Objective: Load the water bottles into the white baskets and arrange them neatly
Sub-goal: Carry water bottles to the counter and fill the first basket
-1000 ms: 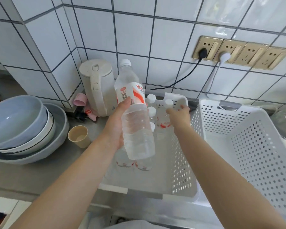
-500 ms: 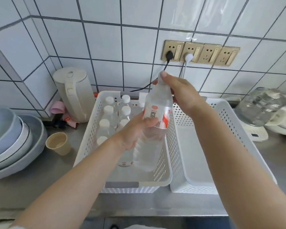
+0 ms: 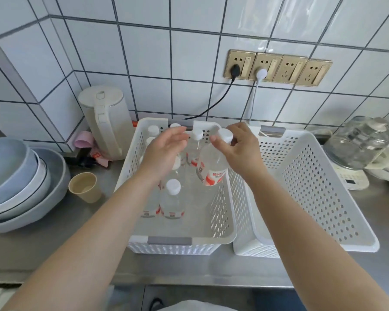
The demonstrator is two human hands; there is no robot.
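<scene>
R hand pinches a tilted bottle by its cap over the L basket; L hand hovers open w/ nothing in it.

Two white baskets, dotted with holes, at six o'clock; clear bottles with white caps and red-and-white labels. Grey-blue bowls at nine o'clock, gold sockets at one.

My left hand has let go of the water bottle and hovers open over the left basket; my right hand alone now grips its cap, lowering it tilted inside
</scene>
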